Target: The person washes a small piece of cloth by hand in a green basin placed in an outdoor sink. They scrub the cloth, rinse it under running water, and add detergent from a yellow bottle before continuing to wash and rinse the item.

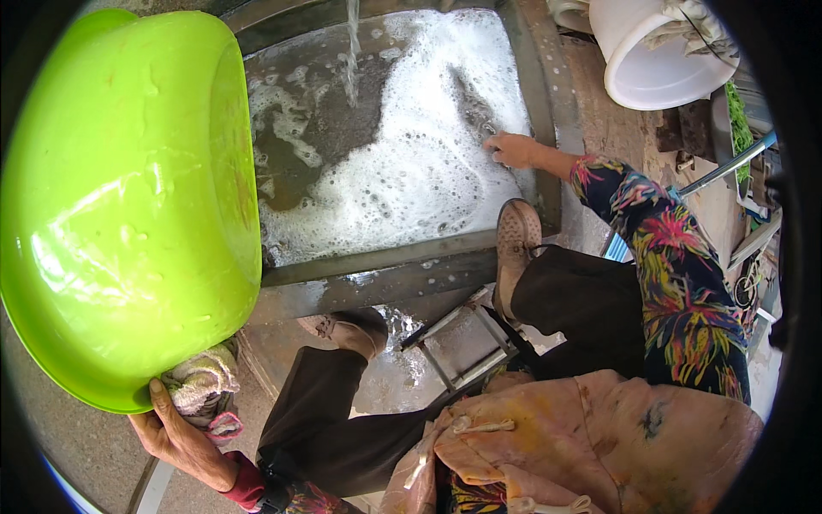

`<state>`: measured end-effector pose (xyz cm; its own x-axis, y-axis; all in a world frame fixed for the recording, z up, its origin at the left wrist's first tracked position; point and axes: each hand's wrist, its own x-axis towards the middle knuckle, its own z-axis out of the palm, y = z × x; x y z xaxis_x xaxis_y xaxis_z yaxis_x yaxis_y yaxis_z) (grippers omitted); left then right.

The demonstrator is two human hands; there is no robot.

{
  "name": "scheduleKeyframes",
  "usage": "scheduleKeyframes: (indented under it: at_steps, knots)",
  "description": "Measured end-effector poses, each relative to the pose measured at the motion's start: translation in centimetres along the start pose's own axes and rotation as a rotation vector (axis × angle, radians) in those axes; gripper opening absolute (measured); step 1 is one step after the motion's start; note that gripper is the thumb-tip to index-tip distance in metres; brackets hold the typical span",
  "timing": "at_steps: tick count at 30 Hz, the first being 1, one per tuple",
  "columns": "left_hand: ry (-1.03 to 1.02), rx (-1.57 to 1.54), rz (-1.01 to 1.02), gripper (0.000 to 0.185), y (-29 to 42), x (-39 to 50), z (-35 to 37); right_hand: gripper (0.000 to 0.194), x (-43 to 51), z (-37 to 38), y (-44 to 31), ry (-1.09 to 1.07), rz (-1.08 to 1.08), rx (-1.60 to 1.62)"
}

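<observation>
My left hand [176,437] grips the rim of a large bright green plastic basin [135,186], which is tilted on its side at the left, its outer surface wet. Beside my fingers a damp cloth [205,379] with a pink edge lies against the basin. In the upper middle, a rectangular trough [411,273] holds water with thick white suds [411,167]. My right hand [510,150] is at the suds near the trough's right side, its fingertips partly hidden; whether it holds anything cannot be told. A stream of water [352,58] falls into the trough from above.
A low metal-framed stool [469,347] stands between my legs on wet floor. My right shoe [517,238] rests against the trough's near edge. At the upper right are a white bucket [674,74] with cloth by its mouth, a metal pole [725,164] and greens [738,128] in a container.
</observation>
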<state>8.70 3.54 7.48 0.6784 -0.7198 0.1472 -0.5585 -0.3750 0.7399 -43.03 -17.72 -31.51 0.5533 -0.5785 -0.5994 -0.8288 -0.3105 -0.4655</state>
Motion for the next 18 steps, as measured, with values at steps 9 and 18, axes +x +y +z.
scheduleKeyframes:
  at_steps: [9,18]
  knots:
    - [-0.018,0.044,0.016,0.033,0.3,0.2,0.1,0.040,-4.2,7.2,3.2,-0.448,-0.035,-0.247]
    - [-0.037,0.035,-0.016,0.036,0.3,0.2,-0.1,0.024,2.2,-4.3,-1.0,0.098,-0.075,-0.256]
